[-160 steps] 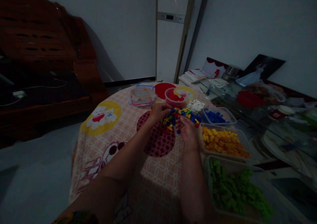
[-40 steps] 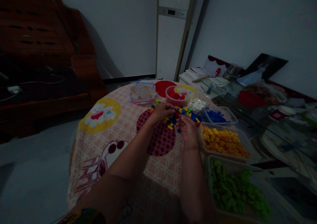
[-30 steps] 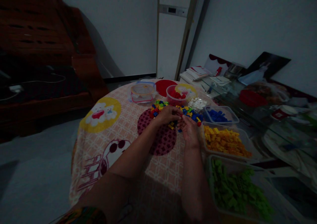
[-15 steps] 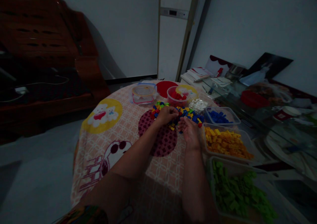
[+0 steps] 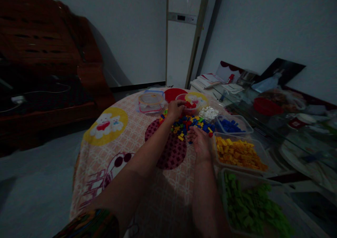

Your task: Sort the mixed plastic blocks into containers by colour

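My left hand (image 5: 176, 108) is over the near left rim of a round clear tub (image 5: 193, 108) with red pieces in it. Its fingers are bent together, and anything between them is too small to make out. My right hand (image 5: 198, 139) rests palm inward at the near edge of a pile of mixed coloured blocks (image 5: 188, 121), its fingers curled near blue pieces. Whether it holds a piece is unclear. A heap of white pieces (image 5: 209, 113) lies right of the tub.
Along the right stand boxes of blue blocks (image 5: 230, 125), yellow blocks (image 5: 237, 152) and green blocks (image 5: 252, 204). A lidded clear container (image 5: 151, 103) sits at the back left. Beyond the boxes is a cluttered glass table (image 5: 265, 125).
My left hand has moved from above the block pile forward to the tub of red pieces. My right hand has stayed nearly in place beside the pile. The view has shifted slightly.
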`<state>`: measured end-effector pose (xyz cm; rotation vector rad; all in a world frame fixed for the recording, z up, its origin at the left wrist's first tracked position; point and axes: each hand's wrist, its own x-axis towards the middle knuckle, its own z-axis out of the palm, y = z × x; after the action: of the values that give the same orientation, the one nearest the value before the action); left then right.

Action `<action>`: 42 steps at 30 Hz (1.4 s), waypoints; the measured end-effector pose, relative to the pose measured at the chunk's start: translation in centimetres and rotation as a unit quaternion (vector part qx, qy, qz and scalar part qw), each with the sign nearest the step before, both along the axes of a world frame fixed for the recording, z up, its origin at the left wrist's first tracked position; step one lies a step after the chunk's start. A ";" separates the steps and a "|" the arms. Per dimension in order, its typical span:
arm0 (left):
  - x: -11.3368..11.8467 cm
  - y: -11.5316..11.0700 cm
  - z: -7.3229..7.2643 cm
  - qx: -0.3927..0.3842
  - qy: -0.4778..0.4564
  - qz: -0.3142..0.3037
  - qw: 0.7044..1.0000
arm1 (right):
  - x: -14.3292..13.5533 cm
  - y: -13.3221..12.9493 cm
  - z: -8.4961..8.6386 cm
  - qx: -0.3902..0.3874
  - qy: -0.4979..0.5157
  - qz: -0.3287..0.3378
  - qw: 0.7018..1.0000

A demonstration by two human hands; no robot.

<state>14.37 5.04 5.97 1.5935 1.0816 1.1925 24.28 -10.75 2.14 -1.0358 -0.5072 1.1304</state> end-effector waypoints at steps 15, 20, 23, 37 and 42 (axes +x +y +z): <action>-11.0 -2.5 -1.5 -0.014 0.107 0.107 0.988 | -0.2 -0.1 0.0 0.002 0.003 -0.002 1.000; -13.4 -2.4 -1.7 0.005 0.261 0.100 0.960 | 0.0 0.0 -0.2 0.007 -0.002 0.000 1.000; -13.5 -2.2 -2.1 0.003 0.306 0.045 0.951 | 0.0 0.0 -0.2 0.002 -0.004 -0.001 1.000; -12.9 -1.9 -3.8 -0.022 0.253 -0.078 0.964 | -0.2 -0.1 0.1 -0.002 -0.003 -0.003 1.000; -12.9 -1.8 -4.2 -0.051 0.186 -0.117 0.974 | -0.2 -0.1 0.1 -0.005 -0.004 -0.003 1.000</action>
<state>1.47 3.21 1.73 1.8496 1.1269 0.6859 24.13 -10.89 2.22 -1.0503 -0.5055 1.1252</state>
